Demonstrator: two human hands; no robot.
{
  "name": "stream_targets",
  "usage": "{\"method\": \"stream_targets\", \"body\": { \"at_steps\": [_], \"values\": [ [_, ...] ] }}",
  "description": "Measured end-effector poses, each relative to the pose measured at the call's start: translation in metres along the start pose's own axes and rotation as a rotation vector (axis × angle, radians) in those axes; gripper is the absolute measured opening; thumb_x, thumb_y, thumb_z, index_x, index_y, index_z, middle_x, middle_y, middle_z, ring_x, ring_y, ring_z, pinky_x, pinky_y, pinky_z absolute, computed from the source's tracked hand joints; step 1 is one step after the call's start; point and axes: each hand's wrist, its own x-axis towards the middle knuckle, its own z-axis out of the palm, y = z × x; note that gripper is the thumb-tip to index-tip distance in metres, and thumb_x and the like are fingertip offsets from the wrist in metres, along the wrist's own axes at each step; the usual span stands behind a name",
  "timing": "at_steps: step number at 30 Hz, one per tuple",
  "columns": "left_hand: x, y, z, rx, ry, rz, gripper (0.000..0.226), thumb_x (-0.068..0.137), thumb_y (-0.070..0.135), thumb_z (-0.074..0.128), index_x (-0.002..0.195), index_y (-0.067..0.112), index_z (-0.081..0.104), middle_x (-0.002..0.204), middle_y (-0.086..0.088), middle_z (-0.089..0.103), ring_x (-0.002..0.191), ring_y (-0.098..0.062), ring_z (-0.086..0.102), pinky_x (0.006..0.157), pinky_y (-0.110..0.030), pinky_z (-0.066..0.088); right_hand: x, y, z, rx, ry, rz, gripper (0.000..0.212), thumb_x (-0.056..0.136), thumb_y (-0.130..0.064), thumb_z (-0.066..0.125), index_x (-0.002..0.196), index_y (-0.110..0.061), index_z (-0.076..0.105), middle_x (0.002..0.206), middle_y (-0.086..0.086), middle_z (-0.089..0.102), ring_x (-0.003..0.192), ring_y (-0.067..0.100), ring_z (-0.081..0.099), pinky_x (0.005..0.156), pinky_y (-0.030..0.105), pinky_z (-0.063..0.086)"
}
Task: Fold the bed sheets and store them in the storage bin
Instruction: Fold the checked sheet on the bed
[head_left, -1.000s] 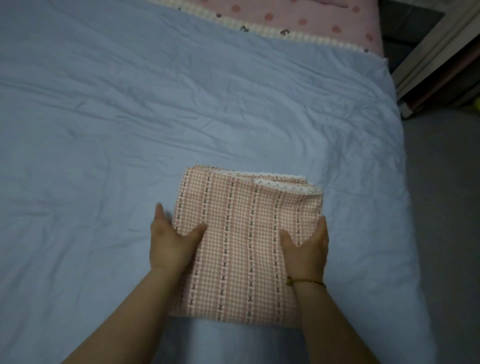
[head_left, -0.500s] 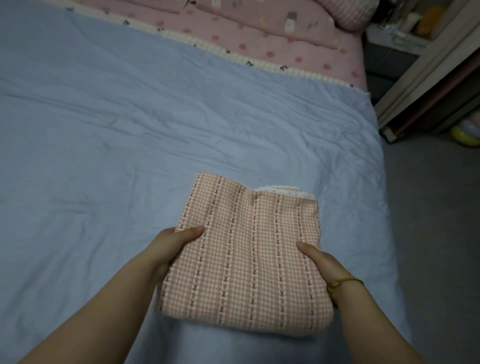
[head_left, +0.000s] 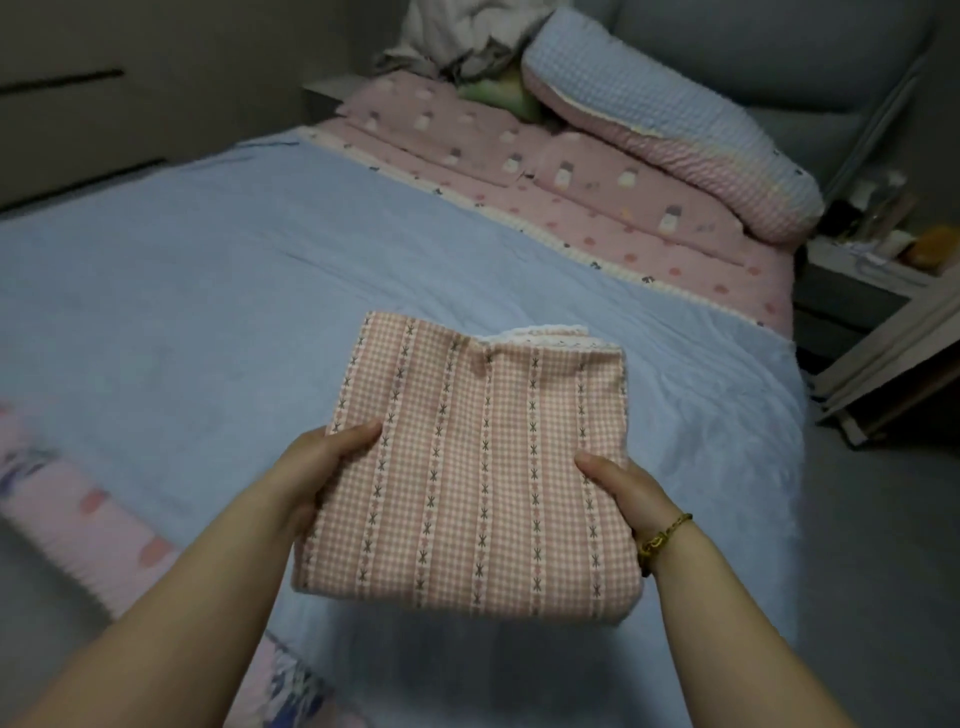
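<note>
Though seemingly aloft, sheet (head_left: 467, 467) over blue bedspread (head_left: 208, 312)

Blue-covered bed (head_left: 234, 291), pink dotted quilt (head_left: 623, 218) and waffle pillow (head_left: 675, 119) at its head.

Folded sheet (head_left: 467, 467) above bed (head_left: 208, 312); pillows (head_left: 675, 130) behind.

Dim, flat indoor light, bluish cast.
The folded sheet (head_left: 467, 467) mid-frame fairly sharp; far pillows (head_left: 675, 130) and right nightstand (head_left: 857, 270) soft, grainy; wide-angle bending at edges; faint shadow under sheet.
</note>
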Motion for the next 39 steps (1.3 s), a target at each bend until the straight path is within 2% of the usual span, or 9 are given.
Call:
{"method": "stream_targets", "body": {
  "at_steps": [4,7,12,17,22,28,30,35,39],
  "values": [
    [-0.074,-0.034,-0.042,-0.118,0.165,0.058,0.011,0.090,0.015,0.055,0.084,0.007,0.060,0.052,0.002,0.067,0.055,-0.019,0.066,0.055,-0.027,0.045,-0.027,0.008,0.034,-0.078,-0.180,-0.041,0.040,0.072,-0.024,0.069,0.106,-0.026,0.049,0.090,-0.006,0.062,0.081,0.010,0.060,0.059,0.017,0.053],
    [-0.124,-0.073,-0.079,-0.233,0.323,0.117,0.013,0.089,0.011,0.055,0.099,0.003,0.060,0.054,0.003,0.068,0.057,-0.018,0.066,0.049,-0.021,0.050,-0.044,0.023,0.070,-0.178,-0.294,-0.025,0.024,0.089,-0.022,0.054,0.111,-0.024,0.046,0.090,-0.005,0.061,0.080,0.012,0.059,0.065,0.022,0.049],
    [-0.205,-0.127,-0.143,-0.423,0.551,0.140,0.023,0.089,0.012,0.057,0.110,0.004,0.057,0.057,0.004,0.069,0.055,-0.012,0.066,0.049,-0.018,0.052,-0.069,0.061,0.155,-0.342,-0.534,0.019,0.035,0.085,-0.023,0.057,0.119,-0.016,0.050,0.099,0.003,0.064,0.090,0.021,0.061,0.071,0.032,0.048],
    [-0.292,-0.199,-0.208,-0.610,0.802,0.169,0.043,0.087,0.015,0.061,0.126,-0.002,0.052,0.094,-0.007,0.065,0.080,-0.017,0.061,0.080,-0.030,0.046,-0.112,0.106,0.259,-0.532,-0.786,0.034,0.035,0.087,-0.022,0.056,0.121,-0.016,0.048,0.099,0.004,0.062,0.089,0.022,0.059,0.070,0.032,0.047],
    [-0.374,-0.268,-0.261,-0.794,0.960,0.176,0.050,0.087,0.021,0.061,0.132,0.004,0.047,0.119,-0.011,0.060,0.092,-0.018,0.060,0.085,-0.029,0.045,-0.169,0.171,0.356,-0.694,-0.948,0.126,0.033,0.087,-0.020,0.057,0.119,-0.014,0.049,0.095,0.006,0.061,0.085,0.025,0.058,0.071,0.034,0.047],
    [-0.464,-0.355,-0.324,-0.934,1.122,0.101,0.053,0.085,0.025,0.063,0.132,0.007,0.047,0.119,-0.009,0.060,0.091,-0.018,0.060,0.077,-0.030,0.047,-0.255,0.263,0.450,-0.836,-1.122,0.173,0.031,0.086,-0.012,0.058,0.117,-0.008,0.053,0.089,0.003,0.062,0.079,0.019,0.059,0.062,0.030,0.048],
    [-0.486,-0.374,-0.343,-0.928,1.203,0.082,0.055,0.084,0.025,0.064,0.134,0.008,0.046,0.126,-0.013,0.057,0.093,-0.019,0.059,0.083,-0.031,0.046,-0.276,0.290,0.476,-0.832,-1.167,0.164,0.026,0.087,-0.005,0.056,0.113,-0.008,0.053,0.087,0.003,0.062,0.075,0.017,0.059,0.060,0.029,0.051],
    [-0.529,-0.417,-0.373,-0.931,1.403,0.047,0.052,0.086,0.022,0.063,0.133,0.008,0.047,0.127,-0.012,0.056,0.090,-0.017,0.058,0.080,-0.028,0.045,-0.318,0.355,0.525,-0.900,-1.314,0.260,0.024,0.088,0.000,0.052,0.109,-0.011,0.051,0.096,0.005,0.061,0.084,0.021,0.058,0.078,0.039,0.046],
    [-0.554,-0.453,-0.380,-0.942,1.494,-0.048,0.053,0.084,0.023,0.065,0.132,0.006,0.048,0.127,-0.011,0.056,0.102,-0.023,0.057,0.086,-0.031,0.045,-0.345,0.402,0.541,-0.977,-1.396,0.303,0.028,0.088,-0.003,0.054,0.114,-0.012,0.050,0.107,0.010,0.058,0.087,0.023,0.057,0.085,0.040,0.044]
  ]
}}
